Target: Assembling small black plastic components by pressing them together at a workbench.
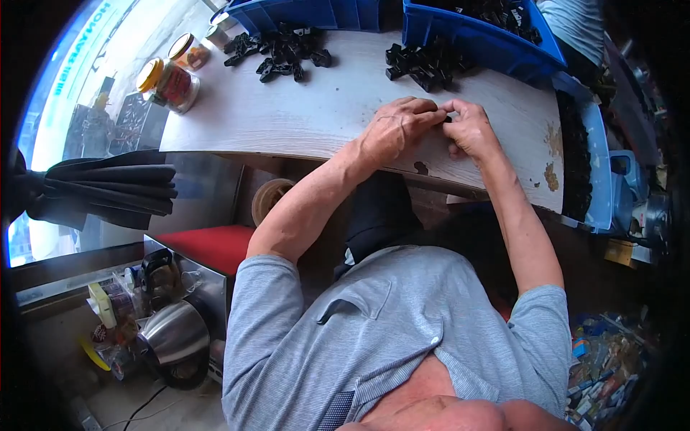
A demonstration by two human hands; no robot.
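My left hand (399,128) and my right hand (471,131) meet over the near part of the white tabletop (287,115). Between their fingertips shows a bit of a small black part (448,119), mostly covered by the fingers. Both hands are closed, with thumbs and forefingers pinched around it. Beyond my right hand lies a heap of black plastic parts (428,65). Another heap of similar black parts (287,52) is spread farther left on the table.
Two blue bins (417,25) (305,16) stand at the back, the right one holding black parts. A pale blue tub (596,158) sits past the table's right edge. Two lidded jars (172,86) (188,52) stand at the left. A kettle (174,332) is below left.
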